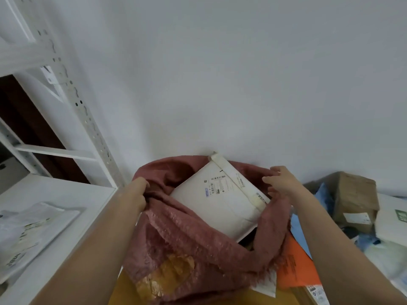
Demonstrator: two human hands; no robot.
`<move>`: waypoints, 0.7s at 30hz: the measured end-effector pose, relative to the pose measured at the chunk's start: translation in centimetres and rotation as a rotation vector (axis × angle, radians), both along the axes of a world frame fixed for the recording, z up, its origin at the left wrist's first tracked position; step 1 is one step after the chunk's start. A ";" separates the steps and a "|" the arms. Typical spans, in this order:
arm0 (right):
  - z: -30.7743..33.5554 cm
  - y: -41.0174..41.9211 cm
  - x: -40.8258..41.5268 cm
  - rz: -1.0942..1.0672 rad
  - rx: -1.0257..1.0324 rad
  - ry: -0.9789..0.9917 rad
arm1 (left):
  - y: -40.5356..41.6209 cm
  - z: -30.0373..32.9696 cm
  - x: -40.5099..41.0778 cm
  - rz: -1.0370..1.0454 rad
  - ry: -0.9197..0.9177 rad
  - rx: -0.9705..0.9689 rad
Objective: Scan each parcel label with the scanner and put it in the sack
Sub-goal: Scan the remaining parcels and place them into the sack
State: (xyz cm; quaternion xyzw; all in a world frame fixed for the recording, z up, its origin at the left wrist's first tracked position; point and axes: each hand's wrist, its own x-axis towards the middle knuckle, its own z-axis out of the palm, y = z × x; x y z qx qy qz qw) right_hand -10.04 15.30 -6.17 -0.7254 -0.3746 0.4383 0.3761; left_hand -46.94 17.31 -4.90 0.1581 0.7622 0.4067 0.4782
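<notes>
My left hand [141, 192] bunches the pink sack [187, 234] rim at lower centre while my right hand [280, 180], fingers loosely spread, touches its far edge, so I should stretch the mouth wider to let the half-in white parcel [220, 199] slide down.

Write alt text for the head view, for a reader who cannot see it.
Two bare hands hold open a pink sack: the left hand grips its rim, the right hand touches the far edge. A white padded parcel sits half inside, label up.
</notes>
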 end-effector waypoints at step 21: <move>-7.1 8.9 0.7 0.196 -0.105 -0.372 | 11.6 -8.2 4.4 -0.720 1.027 -0.078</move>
